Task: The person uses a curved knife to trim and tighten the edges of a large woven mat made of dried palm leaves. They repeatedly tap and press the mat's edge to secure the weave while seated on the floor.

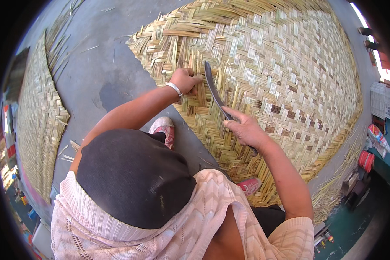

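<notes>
A large mat (286, 82) woven from flat reed strips lies on the floor in front of me. My left hand (186, 81), with a pale bangle at the wrist, is closed on reed strips (198, 60) that stand up from the mat near its left edge. My right hand (245, 130) grips a curved knife (214, 89), sickle-like and dark. Its blade points up and away from me, with the tip just right of my left hand. The handle end shows below my right palm. Whether the blade touches the mat I cannot tell.
Another woven mat (39, 117) lies at the left, with loose strips (58, 47) beside its upper edge. Loose straw (327, 195) is heaped at the lower right. Beyond it are a red roll-shaped thing (366, 160) and a white rack (378, 99). My shoe (164, 128) stands by the mat's edge.
</notes>
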`<state>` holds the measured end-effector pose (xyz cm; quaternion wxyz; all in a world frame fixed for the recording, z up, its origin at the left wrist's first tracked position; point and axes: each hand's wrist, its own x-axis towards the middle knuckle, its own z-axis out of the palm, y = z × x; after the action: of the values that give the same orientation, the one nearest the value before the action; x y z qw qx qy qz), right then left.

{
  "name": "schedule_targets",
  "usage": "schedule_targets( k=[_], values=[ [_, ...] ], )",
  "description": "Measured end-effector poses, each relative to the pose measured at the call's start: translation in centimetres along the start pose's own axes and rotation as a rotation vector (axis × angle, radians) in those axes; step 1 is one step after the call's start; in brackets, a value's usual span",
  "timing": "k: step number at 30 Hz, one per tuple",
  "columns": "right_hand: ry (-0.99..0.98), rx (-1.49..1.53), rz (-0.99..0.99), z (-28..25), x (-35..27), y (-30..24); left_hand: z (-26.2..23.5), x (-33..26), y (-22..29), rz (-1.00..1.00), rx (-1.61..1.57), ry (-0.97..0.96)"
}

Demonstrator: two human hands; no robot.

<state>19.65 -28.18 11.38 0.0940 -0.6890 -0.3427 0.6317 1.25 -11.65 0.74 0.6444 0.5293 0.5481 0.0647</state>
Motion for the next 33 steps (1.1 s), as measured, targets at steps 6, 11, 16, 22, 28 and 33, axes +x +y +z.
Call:
schedule_targets(
  k=[6, 11, 16, 22, 28, 33],
  values=[
    [0.004, -0.115, -0.048, 0.2, 0.9, -1.4, -0.1, -0.7, -0.3, 0.062, -0.094, -0.053],
    [-0.135, -0.164, 0.145, -2.1, 0.3, -4.2, 0.9, -1.8, 0.3, 0.124, -0.133, -0.004],
    [-0.09, -0.155, 0.055, -2.4, 1.3, -3.9, 1.8, -1.8, 0.3, 0.096, -0.122, 0.118],
    [0.169, -0.508, -0.162, 1.9, 3.5, -0.8, 1.1, -1.2, 0.2, 0.038, -0.174, -0.014],
    [0.286, -0.539, -0.092, 4.3, 4.9, -1.6, 0.4, -0.5, 0.4, -0.101, -0.271, -0.071],
    [0.324, -0.585, -0.07, 4.6, 5.5, -2.3, 0.4, 0.1, 0.4, -0.177, -0.315, -0.089]
  ],
)
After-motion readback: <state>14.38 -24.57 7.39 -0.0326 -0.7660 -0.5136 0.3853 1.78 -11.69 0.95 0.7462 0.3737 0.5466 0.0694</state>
